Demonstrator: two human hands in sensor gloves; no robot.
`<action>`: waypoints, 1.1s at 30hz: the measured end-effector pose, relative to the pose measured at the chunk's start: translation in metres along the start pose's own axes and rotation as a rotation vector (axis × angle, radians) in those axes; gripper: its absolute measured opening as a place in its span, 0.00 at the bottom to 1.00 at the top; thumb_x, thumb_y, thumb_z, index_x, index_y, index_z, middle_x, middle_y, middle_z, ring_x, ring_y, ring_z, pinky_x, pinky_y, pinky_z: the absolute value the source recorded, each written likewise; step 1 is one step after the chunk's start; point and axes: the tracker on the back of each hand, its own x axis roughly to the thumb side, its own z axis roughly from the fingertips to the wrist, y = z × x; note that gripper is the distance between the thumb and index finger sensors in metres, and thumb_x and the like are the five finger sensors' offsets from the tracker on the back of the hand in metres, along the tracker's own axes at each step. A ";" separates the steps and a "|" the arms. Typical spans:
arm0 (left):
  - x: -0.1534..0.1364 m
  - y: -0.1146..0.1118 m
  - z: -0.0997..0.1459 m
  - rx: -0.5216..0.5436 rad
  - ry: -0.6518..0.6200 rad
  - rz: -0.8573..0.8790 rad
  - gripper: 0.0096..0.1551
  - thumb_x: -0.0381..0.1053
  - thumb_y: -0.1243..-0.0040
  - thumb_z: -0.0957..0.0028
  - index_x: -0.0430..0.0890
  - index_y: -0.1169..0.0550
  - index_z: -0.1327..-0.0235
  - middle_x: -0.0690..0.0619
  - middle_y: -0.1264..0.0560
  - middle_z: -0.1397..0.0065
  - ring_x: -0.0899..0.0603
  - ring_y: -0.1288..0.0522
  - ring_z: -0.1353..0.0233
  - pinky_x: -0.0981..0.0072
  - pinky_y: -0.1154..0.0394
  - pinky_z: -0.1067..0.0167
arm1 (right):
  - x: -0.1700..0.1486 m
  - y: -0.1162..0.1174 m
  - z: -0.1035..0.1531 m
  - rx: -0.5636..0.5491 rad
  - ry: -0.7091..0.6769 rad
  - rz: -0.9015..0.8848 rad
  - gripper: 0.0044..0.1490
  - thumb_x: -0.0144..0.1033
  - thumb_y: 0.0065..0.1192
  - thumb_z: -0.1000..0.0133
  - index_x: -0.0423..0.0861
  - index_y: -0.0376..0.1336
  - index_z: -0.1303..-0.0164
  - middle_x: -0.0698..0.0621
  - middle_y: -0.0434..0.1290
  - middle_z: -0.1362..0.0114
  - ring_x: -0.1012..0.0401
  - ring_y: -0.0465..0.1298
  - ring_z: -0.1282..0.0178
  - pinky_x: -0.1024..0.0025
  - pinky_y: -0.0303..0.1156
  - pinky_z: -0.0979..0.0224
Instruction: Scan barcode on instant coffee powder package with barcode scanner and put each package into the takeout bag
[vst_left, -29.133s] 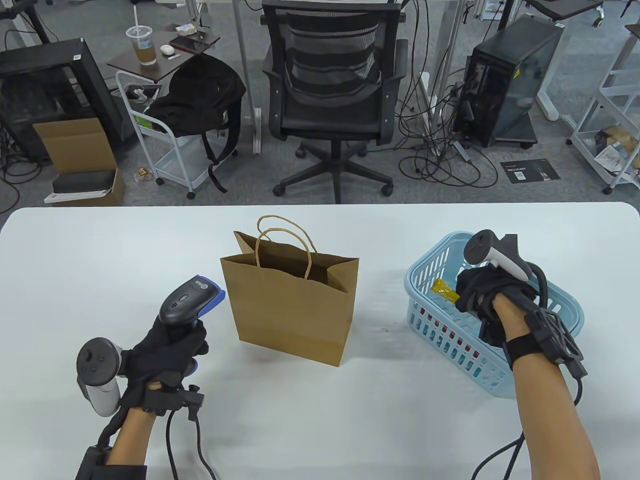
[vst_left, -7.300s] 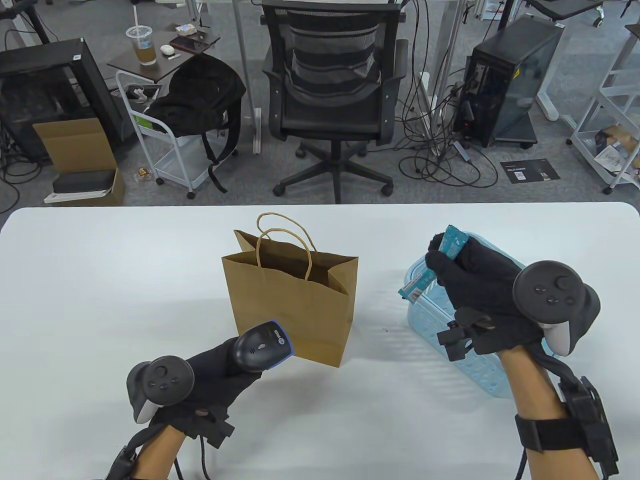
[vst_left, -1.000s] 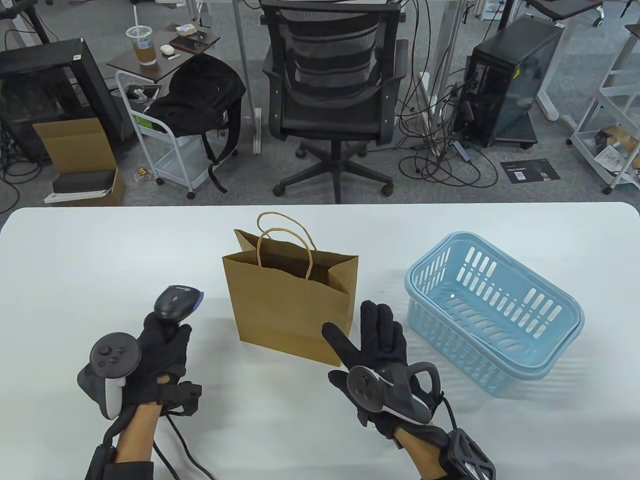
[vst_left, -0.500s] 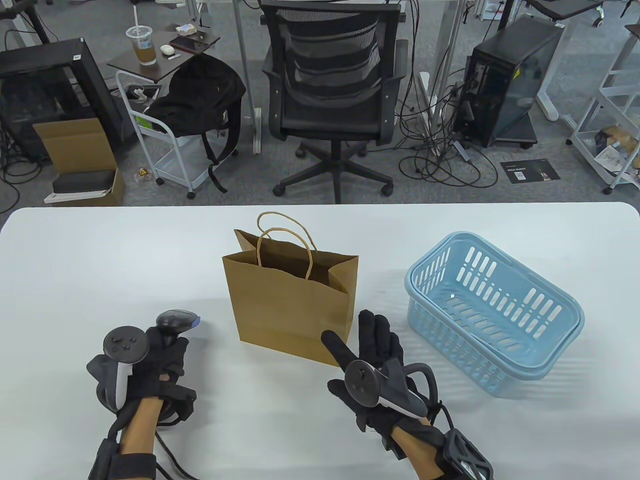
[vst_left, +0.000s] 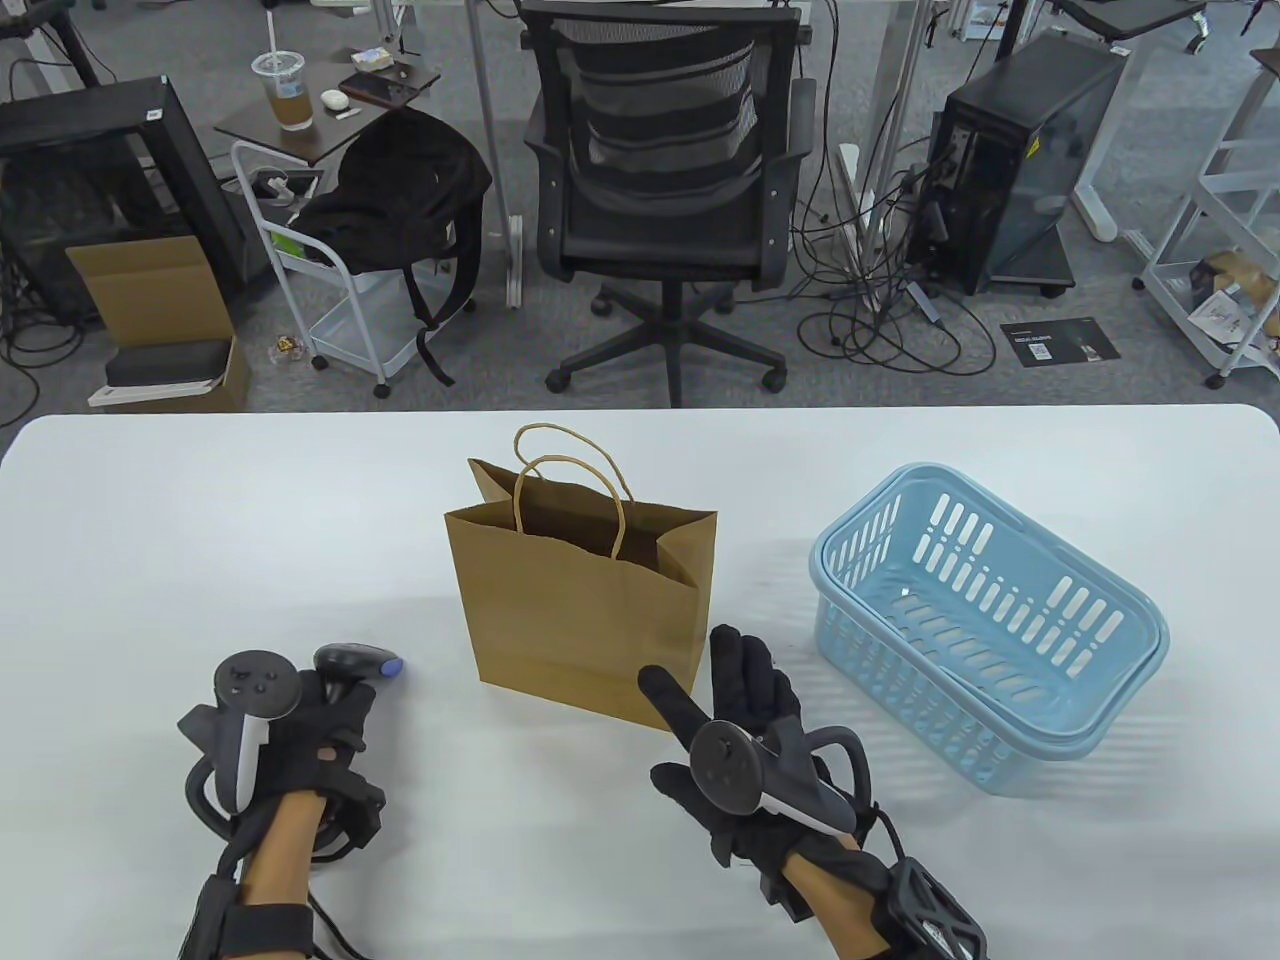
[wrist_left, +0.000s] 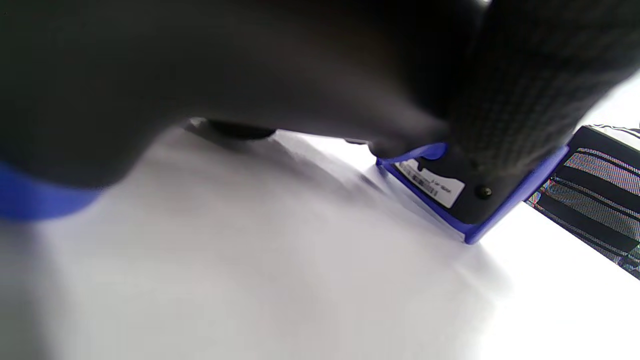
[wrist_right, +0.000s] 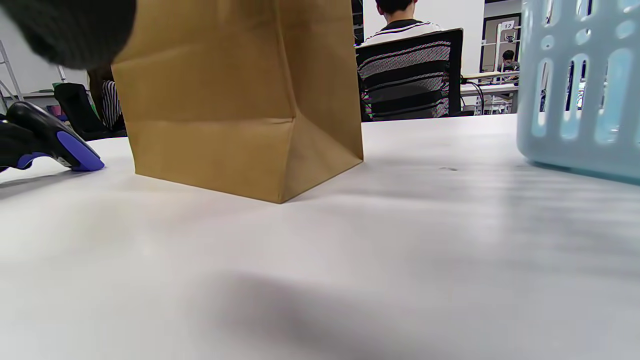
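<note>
White counter (vst_left: 200, 520) carries everything. Brown paper takeout bag (vst_left: 580, 610) stands upright mid-counter, mouth open, both handles up; contents not visible from any view, no coffee packages in sight. Light blue basket (vst_left: 985, 620) sits to the bag's right, apart from it, nothing showing inside.

Right hand (vst_left: 745, 740) lies palm-down on the counter just in front of the bag's near right corner, fingers (vst_left: 740, 660) straight and spread, thumb out toward the bag, holding nothing. Can't tell whether the fingertips touch the bag.

Left hand (vst_left: 305, 730) is at the counter's near left, fingers wrapped round the handle of the barcode scanner (vst_left: 352, 662). Scanner is down at counter level, left of the bag and apart from it, head with blue window pointing toward the bag. Right wrist view shows the blue nose resting on the counter. Left wrist view shows the scanner's blue-edged handle base with a barcode label, touching or just off the surface.
</note>
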 end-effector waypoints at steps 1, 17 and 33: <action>0.001 0.000 0.001 0.002 0.000 -0.014 0.36 0.71 0.31 0.54 0.55 0.22 0.36 0.54 0.31 0.25 0.43 0.26 0.29 0.50 0.26 0.36 | 0.001 0.001 0.000 0.003 0.000 0.002 0.57 0.69 0.55 0.48 0.76 0.26 0.22 0.35 0.20 0.16 0.37 0.33 0.13 0.40 0.41 0.12; 0.065 0.023 0.090 0.090 -0.802 0.020 0.55 0.77 0.42 0.57 0.72 0.55 0.21 0.60 0.63 0.12 0.43 0.66 0.10 0.42 0.60 0.17 | -0.004 0.002 -0.001 0.004 0.035 0.027 0.58 0.69 0.55 0.49 0.76 0.24 0.24 0.39 0.15 0.18 0.38 0.29 0.14 0.40 0.39 0.12; 0.078 -0.021 0.094 -0.146 -0.894 -0.194 0.59 0.79 0.44 0.60 0.72 0.64 0.27 0.61 0.77 0.19 0.45 0.78 0.17 0.45 0.70 0.21 | -0.007 0.003 -0.001 -0.005 0.045 0.018 0.58 0.69 0.55 0.49 0.76 0.24 0.24 0.40 0.14 0.18 0.38 0.29 0.14 0.40 0.39 0.12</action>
